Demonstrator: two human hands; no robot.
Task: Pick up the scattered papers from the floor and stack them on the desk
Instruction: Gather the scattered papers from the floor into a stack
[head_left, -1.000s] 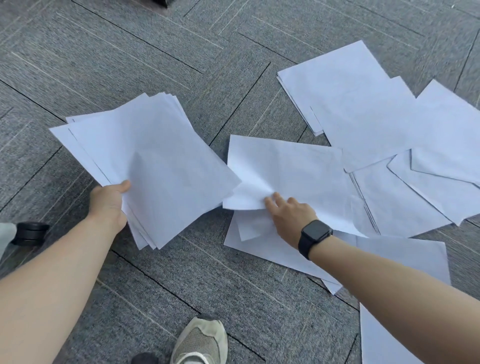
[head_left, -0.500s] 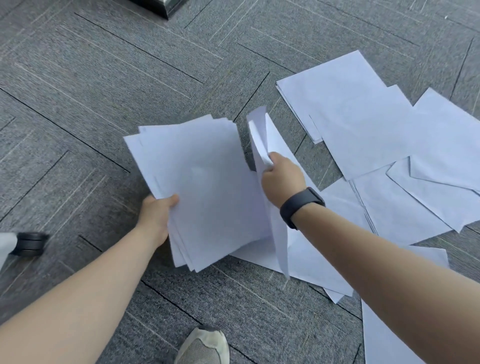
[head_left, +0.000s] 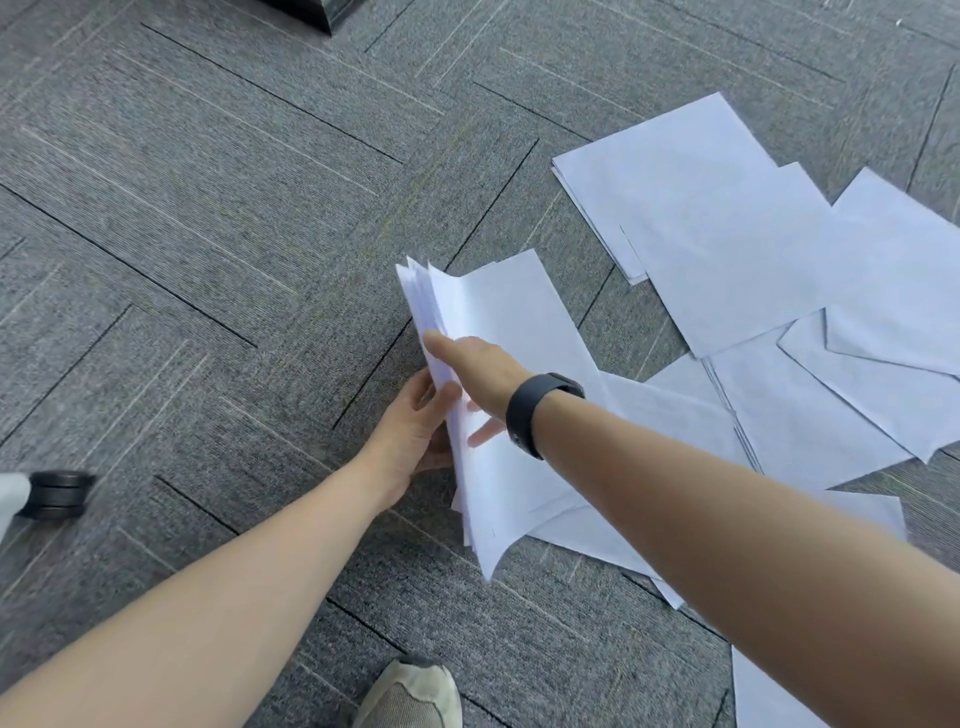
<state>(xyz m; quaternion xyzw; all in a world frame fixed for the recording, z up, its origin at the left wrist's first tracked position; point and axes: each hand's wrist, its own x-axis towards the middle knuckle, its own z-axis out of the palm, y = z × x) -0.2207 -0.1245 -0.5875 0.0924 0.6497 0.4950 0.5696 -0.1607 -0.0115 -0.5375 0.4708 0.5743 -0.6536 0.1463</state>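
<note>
The gathering step is under way, with the stacking on the desk yet to come; no desk shows in this view. The left hand (head_left: 415, 434) grips a held sheaf of papers (head_left: 483, 415) from its left face, fingers curled round the near long edge, so that the sheaf stands nearly on edge above the grey carpet floor (head_left: 208, 208). The right hand (head_left: 480, 371), with a dark smartwatch (head_left: 535, 413) on its wrist, lies flat and open against the sheaf's right face, fingers stretched, pressing the newest sheet in rather than gripping it. The sheets in the sheaf look uneven, their far corners fanned apart. A good many loose papers (head_left: 727, 234) lie overlapped on the floor to the right of the sheaf, some running under the right forearm toward the bottom right corner of the view. A shoe toe (head_left: 410, 696) shows at the bottom edge, and a chair caster (head_left: 57, 493) at the left edge. The next move probably calls for freeing the right hand and reaching for the nearest floor sheet while the left hand holds firm, lest the fanned sheets slip.
</note>
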